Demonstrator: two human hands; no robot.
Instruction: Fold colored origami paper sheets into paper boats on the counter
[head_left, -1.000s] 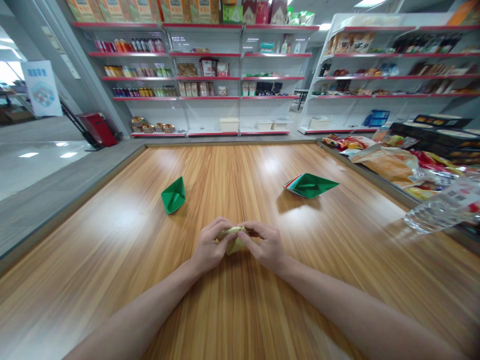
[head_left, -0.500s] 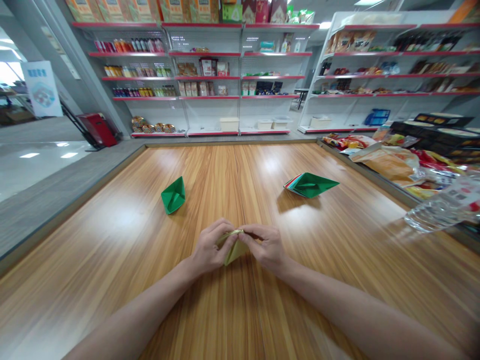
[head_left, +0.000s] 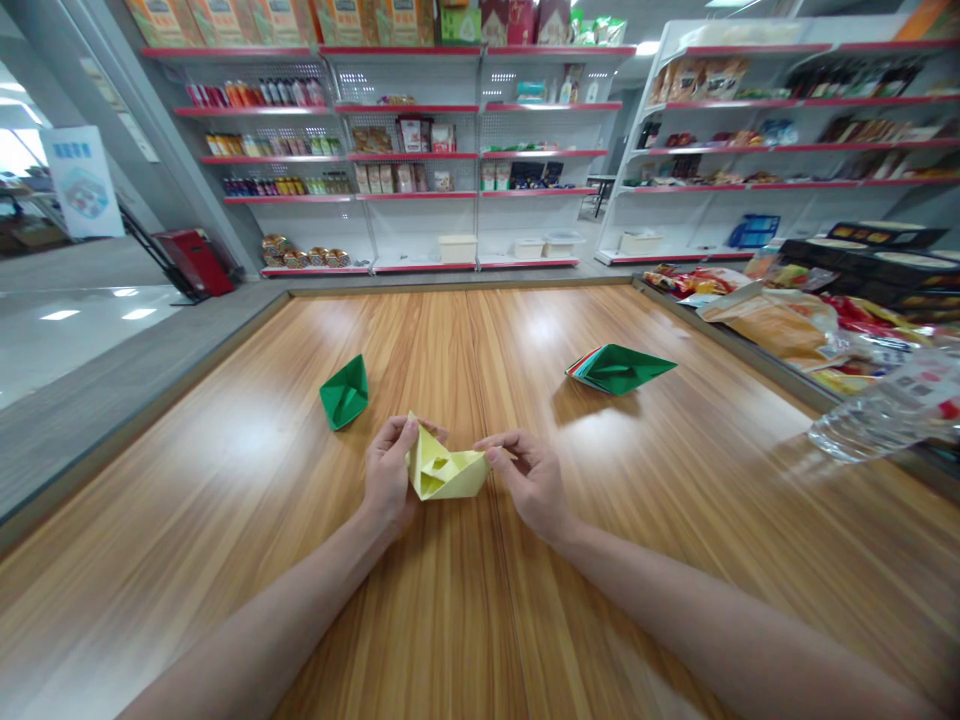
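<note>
Between my hands is a yellow folded paper boat (head_left: 459, 478), spread wide with its inner folds showing. My left hand (head_left: 389, 470) grips its left point, the thumb on the near side and the other fingers partly behind the paper. At the right point, my right hand (head_left: 534, 482) pinches the tip between thumb and fingers. A green paper boat (head_left: 346, 393) lies on the table beyond my left hand. Farther off on the right sits a stack of nested paper boats (head_left: 626, 368), green on top with red, white and blue edges below.
The wooden table (head_left: 225, 520) has a raised edge. Along its right side are snack packets (head_left: 780, 320), dark boxes (head_left: 870, 265) and a clear plastic bottle (head_left: 870, 415). Shelves (head_left: 409, 108) with goods stand behind, and a red cart (head_left: 193, 265) is at the left.
The yellow paper has gone from a flat folded shape to an opened boat. My hands have moved apart, the left one outward to the left. The green boats stay put.
</note>
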